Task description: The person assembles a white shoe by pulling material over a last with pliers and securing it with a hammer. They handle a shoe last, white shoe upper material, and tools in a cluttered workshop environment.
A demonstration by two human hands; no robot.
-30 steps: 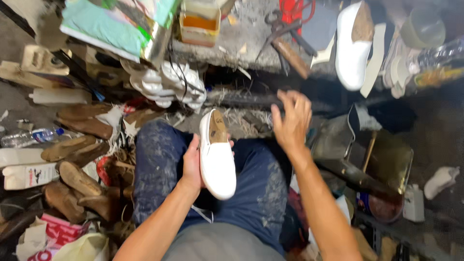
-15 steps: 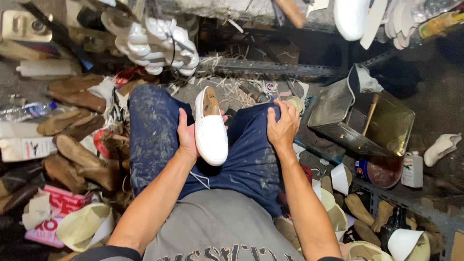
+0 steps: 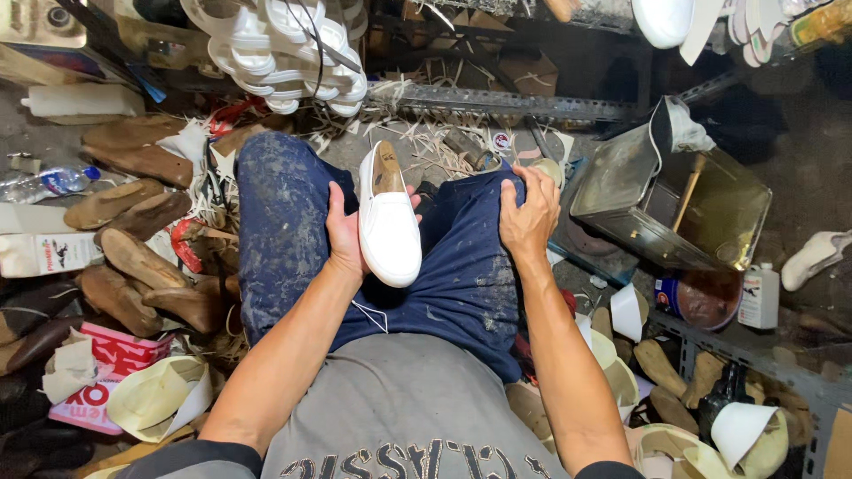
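Note:
My left hand (image 3: 344,229) grips a white slip-on shoe (image 3: 389,222) from its side, toe pointing toward me, a wooden last visible in its opening. The shoe rests between my thighs, which are in stained blue jeans (image 3: 284,222). My right hand (image 3: 529,211) lies on my right knee, fingers curled over the denim and holding nothing else.
Brown wooden shoe lasts (image 3: 133,266) are piled on the floor at my left. White soles (image 3: 284,44) hang above. An open metal tin (image 3: 683,195) with a stick in it stands at my right, next to a glue can (image 3: 701,297) and a white bottle (image 3: 760,297).
My right hand came down from the raised bench edge onto my right knee. The view tilted down toward my lap, and the shoe stays in my left hand.

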